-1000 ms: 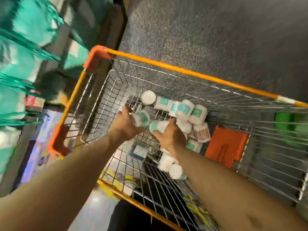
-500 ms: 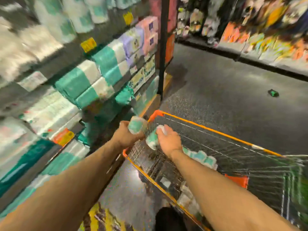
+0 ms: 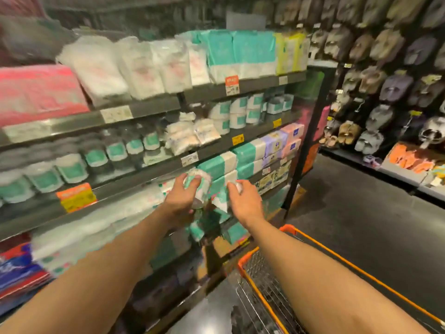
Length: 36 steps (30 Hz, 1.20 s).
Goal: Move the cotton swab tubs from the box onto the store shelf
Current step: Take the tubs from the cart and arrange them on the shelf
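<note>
Before shelf (image 3: pixel 144 174): left hand (image 3: pixel 179 201) grips tub (image 3: pixel 201 183), roughly upright, blurred.

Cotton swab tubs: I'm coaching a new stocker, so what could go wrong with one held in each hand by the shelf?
1. The right hand seems to hold the right tub by a shallow pinch, so it could slip and drop.
2. With the left hand gripping the left tub too, no hand is free to steady the stacked shelf tubs, where one might get knocked over.
</note>
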Available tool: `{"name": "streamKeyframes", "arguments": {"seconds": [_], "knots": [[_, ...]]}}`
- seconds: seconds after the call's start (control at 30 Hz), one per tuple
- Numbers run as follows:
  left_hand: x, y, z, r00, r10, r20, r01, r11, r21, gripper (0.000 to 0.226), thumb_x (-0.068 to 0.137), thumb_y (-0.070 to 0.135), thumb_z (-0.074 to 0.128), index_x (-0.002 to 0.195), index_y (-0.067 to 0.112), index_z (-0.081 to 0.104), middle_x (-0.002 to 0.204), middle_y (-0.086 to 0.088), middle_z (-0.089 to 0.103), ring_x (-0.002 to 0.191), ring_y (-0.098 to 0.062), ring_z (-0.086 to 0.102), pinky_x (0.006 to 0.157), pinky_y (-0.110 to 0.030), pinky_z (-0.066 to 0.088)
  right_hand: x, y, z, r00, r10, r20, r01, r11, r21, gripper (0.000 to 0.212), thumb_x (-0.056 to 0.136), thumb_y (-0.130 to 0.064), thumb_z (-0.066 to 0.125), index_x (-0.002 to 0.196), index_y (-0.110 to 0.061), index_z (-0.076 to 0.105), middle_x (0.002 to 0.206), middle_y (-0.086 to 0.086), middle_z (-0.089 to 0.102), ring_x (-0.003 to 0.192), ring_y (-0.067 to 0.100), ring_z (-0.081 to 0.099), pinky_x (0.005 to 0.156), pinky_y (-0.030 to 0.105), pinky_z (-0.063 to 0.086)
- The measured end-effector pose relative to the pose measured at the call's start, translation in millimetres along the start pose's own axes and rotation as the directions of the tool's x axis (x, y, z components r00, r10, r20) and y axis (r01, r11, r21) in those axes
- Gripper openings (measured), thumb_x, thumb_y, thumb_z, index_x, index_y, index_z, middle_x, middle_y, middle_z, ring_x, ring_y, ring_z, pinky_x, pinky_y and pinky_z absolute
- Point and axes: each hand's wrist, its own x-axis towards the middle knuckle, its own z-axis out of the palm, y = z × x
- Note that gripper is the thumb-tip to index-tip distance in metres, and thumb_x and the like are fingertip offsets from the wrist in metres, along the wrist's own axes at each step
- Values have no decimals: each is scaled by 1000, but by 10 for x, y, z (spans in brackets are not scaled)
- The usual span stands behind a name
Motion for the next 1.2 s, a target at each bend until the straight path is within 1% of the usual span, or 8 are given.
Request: {"name": "streamKeyframes", "arguments": {"seconds": [0.13, 0.23, 0.4, 0.57, 0.73, 0.83, 1.03, 1.2], "knots": [[90, 49, -565, 992, 36, -124, -33, 999, 26, 99, 63, 84, 66, 147, 40, 35, 145, -2, 53, 119, -30, 62, 99, -47, 53, 135, -458, 368, 989, -137, 50, 140, 989, -51, 53, 98, -59, 49, 130, -18, 60, 123, 14, 62, 112, 34, 59, 93, 37, 45], [137, 40, -979, 968, 27, -248, -9, 997, 75, 82, 65, 77, 72, 129, 32, 49, 119, -15, 68, 106, -35, 67, 90, -45, 54, 227, -795, 728, 968, -216, 123, 227, 970, -82, 57, 98, -61, 49, 135, -19, 57, 128, 13, 59, 116, 33, 57, 97, 39, 45], [320, 7, -1594, 915, 106, -390, -27, 979, 204, 62, 75, 54, 80, 118, 25, 46, 80, 1, 66, 71, -15, 64, 68, -32, 50, 516, -1219, 1299, 926, -320, 199, 333, 942, -36, 54, 97, -58, 54, 134, -19, 58, 130, 12, 58, 119, 30, 56, 99, 37, 44], [705, -86, -2165, 864, 154, -478, -8, 956, 294, 58, 75, 44, 83, 116, 32, 44, 84, 11, 64, 79, -15, 64, 71, -32, 45, 907, -1638, 1885, 878, -383, 287, 401, 916, -1, 52, 96, -50, 60, 136, -19, 56, 134, 9, 57, 122, 26, 53, 103, 35, 41], [988, -112, -2391, 835, 194, -515, 22, 923, 384, 52, 82, 38, 81, 117, 29, 44, 83, 7, 58, 73, -13, 55, 61, -31, 37, 1215, -1895, 2321, 831, -440, 341, 464, 886, 14, 43, 96, -42, 63, 131, -18, 58, 129, 4, 55, 117, 20, 51, 87, 22, 31], [1111, -203, -2423, 816, 251, -521, 20, 888, 459, 56, 81, 34, 82, 121, 23, 45, 91, 1, 61, 81, -19, 56, 67, -27, 37, 1372, -1997, 2496, 785, -484, 387, 521, 853, 11, 41, 96, -38, 64, 130, -17, 57, 126, 6, 55, 99, 13, 47, 81, 19, 30], [1270, -364, -2457, 830, 267, -490, 112, 780, 615, 56, 79, 39, 82, 121, 27, 48, 106, -5, 65, 91, -28, 64, 69, -31, 44, 1553, -2017, 2757, 714, -453, 533, 530, 848, 12, 42, 93, -33, 66, 132, -22, 54, 126, 1, 49, 96, 11, 51, 84, 24, 43], [1331, -369, -2514, 835, 352, -423, 134, 616, 777, 52, 80, 46, 78, 120, 22, 55, 124, -4, 51, 94, -29, 64, 71, -41, 57, 1644, -2029, 2872, 674, -447, 589, 519, 853, 53, 27, 88, -36, 65, 114, -27, 62, 117, -4, 61, 96, 22, 68, 84, 44, 60]]}}
